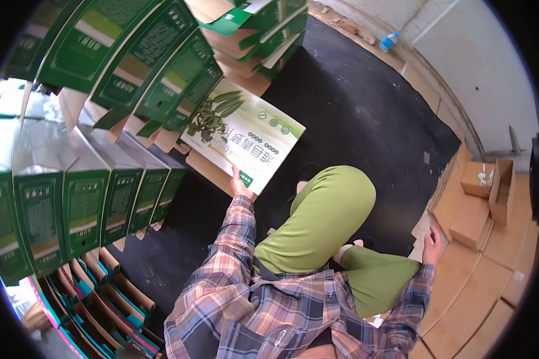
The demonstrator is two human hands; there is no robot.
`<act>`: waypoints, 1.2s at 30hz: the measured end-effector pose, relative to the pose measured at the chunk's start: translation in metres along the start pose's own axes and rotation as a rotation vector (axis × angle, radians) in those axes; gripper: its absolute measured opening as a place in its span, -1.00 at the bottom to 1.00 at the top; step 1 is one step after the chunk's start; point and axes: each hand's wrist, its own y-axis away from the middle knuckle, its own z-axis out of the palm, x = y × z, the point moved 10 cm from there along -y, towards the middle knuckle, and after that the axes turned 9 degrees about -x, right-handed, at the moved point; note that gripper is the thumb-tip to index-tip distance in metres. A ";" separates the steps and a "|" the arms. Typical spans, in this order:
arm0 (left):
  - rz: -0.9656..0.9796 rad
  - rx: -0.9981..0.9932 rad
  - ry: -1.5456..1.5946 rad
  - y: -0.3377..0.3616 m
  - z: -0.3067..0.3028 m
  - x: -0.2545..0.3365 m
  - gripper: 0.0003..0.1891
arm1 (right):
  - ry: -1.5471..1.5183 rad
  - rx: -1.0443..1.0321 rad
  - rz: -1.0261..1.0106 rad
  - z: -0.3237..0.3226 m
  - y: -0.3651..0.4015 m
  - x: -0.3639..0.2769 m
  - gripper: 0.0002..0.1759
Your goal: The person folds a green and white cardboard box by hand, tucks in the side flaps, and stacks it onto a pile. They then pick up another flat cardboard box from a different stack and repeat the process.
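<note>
My left hand [241,184] grips the near edge of a printed carton [245,140], its thumb lying on the printed face and its fingers hidden beneath. The carton is white and green, with pictures of leaves and long green radishes and large characters. Its far left side meets the stacked green cartons [179,84]. Out to the right, my right hand [432,245] is held with fingers partly stretched and apart, nearest to the brown cardboard boxes. I see no object in it.
More green cartons [84,203] stand in a row at left, above open cardboard boxes with teal edges [102,299]. Brown cardboard boxes [472,220] are at right. Black sheeting [353,102] covers the floor, and a blue-labelled bottle [389,42] lies by the wall.
</note>
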 end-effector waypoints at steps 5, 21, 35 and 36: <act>-0.041 -0.071 0.010 0.001 0.015 -0.002 -0.39 | 0.070 -0.009 0.005 0.000 0.006 -0.052 -0.59; -0.135 0.051 -0.262 -0.085 -0.014 0.041 -0.35 | -0.169 0.442 0.237 -0.081 0.130 0.087 -0.68; -0.329 0.392 -1.010 0.002 0.020 0.068 -0.52 | -0.171 0.131 0.859 0.129 0.321 0.277 -0.66; -0.324 0.376 -1.051 0.002 0.022 0.069 -0.53 | -0.210 0.134 0.882 0.141 0.331 0.281 -0.67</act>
